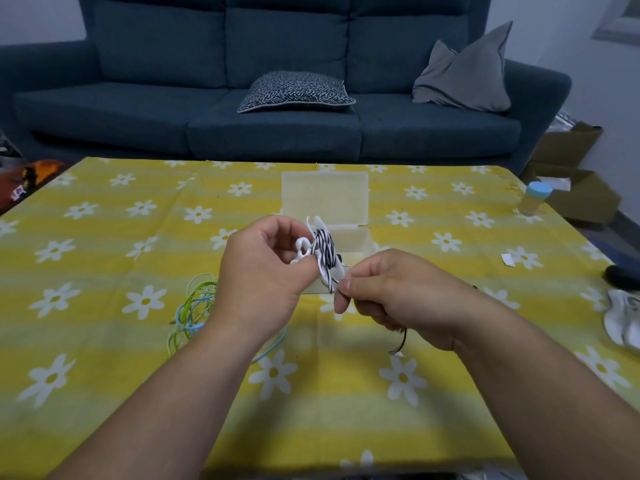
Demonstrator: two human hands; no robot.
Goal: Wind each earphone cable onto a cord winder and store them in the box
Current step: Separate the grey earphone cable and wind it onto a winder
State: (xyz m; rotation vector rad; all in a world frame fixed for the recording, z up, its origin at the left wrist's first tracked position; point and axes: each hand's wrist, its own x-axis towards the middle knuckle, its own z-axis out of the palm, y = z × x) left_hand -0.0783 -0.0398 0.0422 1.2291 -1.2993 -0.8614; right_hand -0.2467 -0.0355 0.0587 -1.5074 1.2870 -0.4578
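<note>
Over the yellow flowered bench (104, 237), just in front of the open box (325, 192), your left hand (263, 271) grips the winder (323, 275), whose long axis stands nearly upright, while your right hand (391, 292) fingers (346, 284) pinch the striped cable (323, 247) at its lower tip.

Beneath the grip, a table (104, 258) under a yellow cloth printed with white daisies. Just behind the grip, a clear plastic box (325, 195) with its lid tipped open; to the left of the grip and slightly nearer, a loose tangle of green and blue cables (194, 306) flat on the cloth. Well off to the right, a scrap of white paper (507, 259), a small jar with a blue cap (535, 199) farther back, and at the right edge a black object (623, 277) beside white plastic pieces (623, 320), too blurred to name.
</note>
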